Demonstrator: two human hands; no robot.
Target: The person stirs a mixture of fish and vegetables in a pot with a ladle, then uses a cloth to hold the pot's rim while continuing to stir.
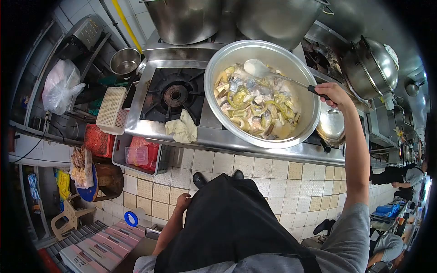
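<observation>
One wide metal pot (313, 113) sits on the stove (157, 129), holding pale chunks, greenish strips and darker pieces in cloudy, yellowish liquid. A ladle (291, 80) reaches in from the right, its round bowl over the food near the far side. The right hand (335, 96) grips the ladle's black handle, closed around it above the pot's rim. The left hand (183, 201) hangs low beside the black apron (227, 218), its fingers seemingly curled; whether it holds anything, I cannot tell.

Left of the pot is a bare burner (175, 94), with a crumpled cloth (182, 128) on the stove's front edge. Two big stockpots (184, 22) stand behind, their contents out of sight. Right of the pot lies a shiny round metal piece (331, 125), partly covered. Farther left are a small metal pot (125, 61) and a cream basket (111, 109). Below, a grey crate (162, 159) holds red plastic and a clear container (138, 155).
</observation>
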